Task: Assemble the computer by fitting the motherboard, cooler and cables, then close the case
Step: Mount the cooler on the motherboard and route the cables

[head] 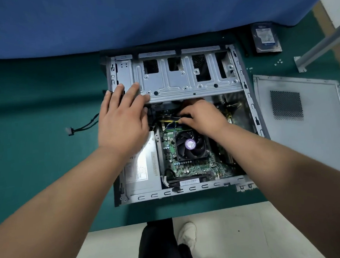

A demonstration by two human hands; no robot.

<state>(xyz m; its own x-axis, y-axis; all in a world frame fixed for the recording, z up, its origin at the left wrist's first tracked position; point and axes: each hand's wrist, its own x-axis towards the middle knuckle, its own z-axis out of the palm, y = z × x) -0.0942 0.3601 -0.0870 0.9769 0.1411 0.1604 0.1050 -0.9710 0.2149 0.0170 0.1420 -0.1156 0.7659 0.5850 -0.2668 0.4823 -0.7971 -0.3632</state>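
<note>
From the head camera, the open computer case [188, 190] lies on the green mat [36, 116] with the motherboard [187, 167] and cooler fan [190, 145] inside, the left hand [121, 119] resting flat with straight fingers on the metal drive cage [182, 77], while the right hand [202, 115] pinches a bundle of cables [169, 120] just above the fan.

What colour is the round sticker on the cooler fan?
Purple, on the cooler fan; head view shows it.
</note>
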